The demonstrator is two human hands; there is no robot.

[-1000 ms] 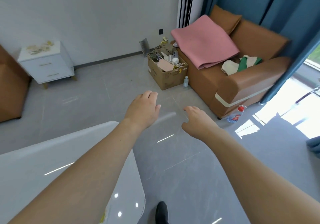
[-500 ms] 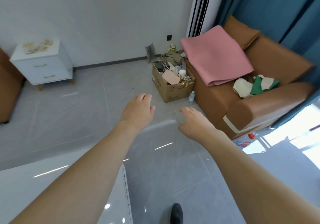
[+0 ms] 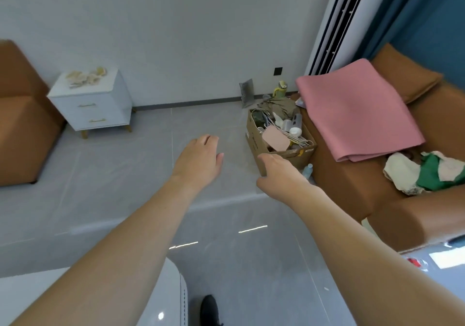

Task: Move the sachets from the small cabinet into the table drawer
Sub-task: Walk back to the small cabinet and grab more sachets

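Several pale crumpled sachets point(image 3: 85, 77) lie on top of the small white two-drawer cabinet point(image 3: 97, 106) by the far wall at the left. My left hand point(image 3: 198, 161) is stretched out over the grey floor, palm down, holding nothing. My right hand point(image 3: 279, 174) reaches forward beside it, fingers loosely curled and empty, in front of a cardboard box. Both hands are far from the cabinet. A white table corner point(image 3: 166, 298) shows at the bottom left; its drawer is not visible.
An open cardboard box point(image 3: 261, 147) of clutter stands on the floor against a brown sofa point(image 3: 415, 205) with a pink blanket point(image 3: 357, 109) and green-white cloth. A brown seat point(image 3: 17, 124) is at the far left. A plastic bottle point(image 3: 307, 169) stands by the box. My dark shoe point(image 3: 210, 309) is below.
The view has swung left and forward: the cabinet looks nearer and more central, the sofa has slid right, and less of the table shows. Both hands stay stretched out and empty.
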